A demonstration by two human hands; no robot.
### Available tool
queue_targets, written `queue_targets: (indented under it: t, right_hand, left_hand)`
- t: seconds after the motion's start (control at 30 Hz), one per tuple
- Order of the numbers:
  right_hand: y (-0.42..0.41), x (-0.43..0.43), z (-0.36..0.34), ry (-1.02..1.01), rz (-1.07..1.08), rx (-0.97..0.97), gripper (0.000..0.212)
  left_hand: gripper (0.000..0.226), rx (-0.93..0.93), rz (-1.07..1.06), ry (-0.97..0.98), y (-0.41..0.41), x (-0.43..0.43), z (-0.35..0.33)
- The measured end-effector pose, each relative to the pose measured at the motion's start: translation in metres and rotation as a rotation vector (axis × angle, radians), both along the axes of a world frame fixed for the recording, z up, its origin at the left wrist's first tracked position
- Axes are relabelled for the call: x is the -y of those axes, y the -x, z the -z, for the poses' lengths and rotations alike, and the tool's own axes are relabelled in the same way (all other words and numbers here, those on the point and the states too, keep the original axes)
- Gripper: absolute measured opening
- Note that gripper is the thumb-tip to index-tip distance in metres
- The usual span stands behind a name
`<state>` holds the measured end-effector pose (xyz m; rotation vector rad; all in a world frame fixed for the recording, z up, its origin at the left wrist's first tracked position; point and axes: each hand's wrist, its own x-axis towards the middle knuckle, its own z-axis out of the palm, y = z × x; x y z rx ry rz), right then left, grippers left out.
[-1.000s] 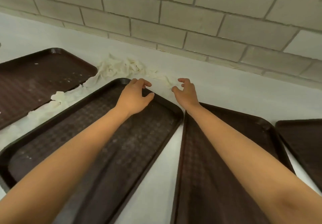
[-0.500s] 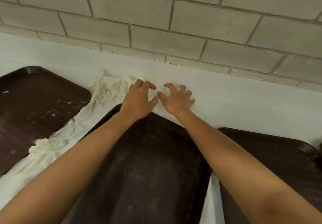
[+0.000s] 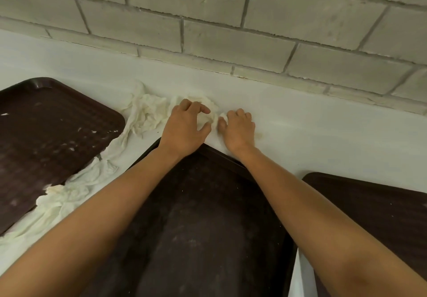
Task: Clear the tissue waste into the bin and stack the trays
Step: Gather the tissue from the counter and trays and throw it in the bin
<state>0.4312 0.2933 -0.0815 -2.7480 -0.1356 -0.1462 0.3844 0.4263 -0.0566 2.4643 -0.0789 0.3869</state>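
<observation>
While reaching over the middle tray (image 3: 208,215) to the far strip of the table (image 3: 323,130), working with both hands close together on the tissue waste (image 3: 147,114): with the left hand (image 3: 184,127) curled over a crumpled wad, thumb and forefinger around it, and with the right hand (image 3: 238,130) just beside, fingers bent, pinching what looks like the small loose end of the same wad. Lying as one long crumpled trail, from behind the hands leftward, then down through the gap between the left tray (image 3: 50,139) and the middle tray, touching the left tray's rim. Judged very light, soft and easy to tear; perhaps damp and a little stuck to the table, but cannot tell for sure. Better to scrunch it into a ball from the thick middle than to pull at a thin end, to avoid leaving pieces behind. Little room ahead, with the block wall (image 3: 231,30) directly behind this strip of table, so no pushing forward. Open way sideways instead: left along the trail, or right over bare table. Careful with the raised tray rims under both forearms, and with the white flecks on the left tray. Right tray (image 3: 374,215) near, parted from the middle one by a narrow gap. No bin in view. Trays not yet stacked, all lying flat and separate.
</observation>
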Motion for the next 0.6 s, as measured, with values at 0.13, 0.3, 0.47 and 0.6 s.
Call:
queue_targets:
  t: [0.13,0.3,0.47,0.6]
  right_hand:
    - [0.003,0.012,-0.008,-0.251,-0.033,0.083,0.026]
    - [0.006,0.018,-0.015,-0.394,-0.008,0.217,0.024]
    - [0.004,0.023,-0.020,-0.502,0.028,0.250,0.047]
    - [0.006,0.029,-0.018,-0.542,0.015,0.204,0.046]
  left_hand:
    - [0.034,0.073,-0.081,-0.050,-0.002,-0.007,-0.003]
    - [0.055,-0.007,-0.165,-0.243,-0.010,-0.010,-0.007]
    - [0.070,-0.047,-0.030,-0.217,-0.020,0.000,-0.007]
    - [0.074,-0.138,0.195,-0.337,-0.028,0.015,-0.005]
